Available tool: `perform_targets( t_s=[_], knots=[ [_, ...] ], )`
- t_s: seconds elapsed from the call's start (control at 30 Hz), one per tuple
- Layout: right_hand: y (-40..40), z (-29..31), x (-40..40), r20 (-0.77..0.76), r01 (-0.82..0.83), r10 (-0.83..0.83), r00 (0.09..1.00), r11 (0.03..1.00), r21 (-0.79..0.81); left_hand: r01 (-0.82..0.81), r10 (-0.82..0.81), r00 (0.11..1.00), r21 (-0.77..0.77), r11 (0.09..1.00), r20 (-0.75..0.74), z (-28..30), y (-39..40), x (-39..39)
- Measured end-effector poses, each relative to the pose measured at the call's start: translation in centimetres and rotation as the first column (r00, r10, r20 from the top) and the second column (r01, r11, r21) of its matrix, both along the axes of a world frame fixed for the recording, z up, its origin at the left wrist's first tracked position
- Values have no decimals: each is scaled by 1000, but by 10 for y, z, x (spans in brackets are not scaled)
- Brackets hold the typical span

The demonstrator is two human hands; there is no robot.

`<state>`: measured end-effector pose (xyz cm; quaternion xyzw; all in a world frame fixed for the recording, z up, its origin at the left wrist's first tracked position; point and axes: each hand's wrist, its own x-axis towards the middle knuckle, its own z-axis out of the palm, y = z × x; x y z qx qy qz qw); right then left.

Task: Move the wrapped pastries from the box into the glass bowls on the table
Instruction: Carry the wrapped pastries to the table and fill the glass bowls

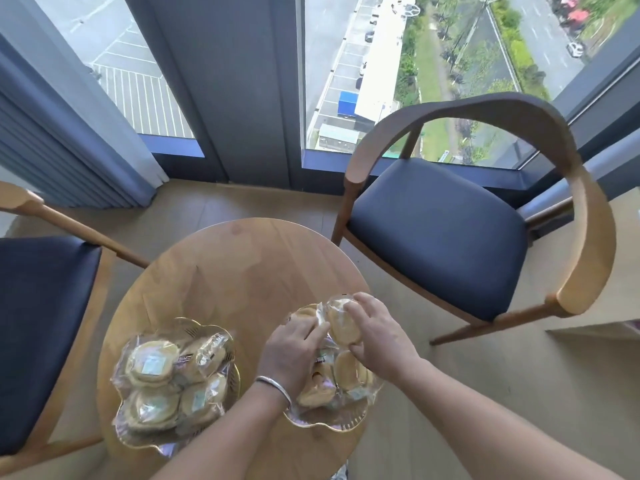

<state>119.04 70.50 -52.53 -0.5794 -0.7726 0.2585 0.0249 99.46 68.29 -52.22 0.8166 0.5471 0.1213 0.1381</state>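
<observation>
Step in hand: a wrapped pastry (343,325) is being set into the right-hand glass bowl (332,419), on top of the pastries already lying there; the placing is judged nearly done, not finished.
Right hand (379,336): the fingers are curled around the near and right edges of that pastry, which is held tilted over the far side of the bowl.
Left hand (294,351): the fingertips are pressed against the wrapper's left edge; whether the wrapper is pinched or only steadied cannot be told. A silver bangle (273,388) is worn on this wrist.
Left-hand glass bowl (138,441): it is heaped with wrapped pastries (152,363) and is judged full.
Box: it is not seen in the view, so what remains in it cannot be told.
Table (235,268): round and wooden; both bowls stand at its near side, apart from each other, and a chair (436,233) stands beyond its right side.
Next move: the pastry needs to be lowered flat onto the pile and let go by both hands, with care that the slippery wrappers are not sent sliding over the scalloped rim.
</observation>
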Motion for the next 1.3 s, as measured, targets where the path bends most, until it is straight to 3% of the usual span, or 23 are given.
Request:
perform_targets(
  t_s=[0.1,0.27,0.47,0.77,1.0,1.3],
  knots=[
    [-2,-17,2,-2,-30,30,1000,999,22,38,-39,999,40,998,19,-17,-5,6],
    [-1,-30,7,10,-39,38,999,997,60,50,-46,994,-34,998,95,-28,-14,5],
    [-4,-38,5,58,-14,11,998,998,58,13,-8,996,-63,998,88,-31,-11,5],
    [-5,-12,1,158,-64,64,985,998,-9,-31,33,999,-210,977,6,8,-25,-5],
    [-12,15,-15,324,-108,88,942,993,43,-112,83,985,-195,974,-149,40,-44,-58],
    [-36,33,-112,193,-163,154,969,986,32,-282,243,946,-178,943,-214,50,-52,-144]
  ],
)
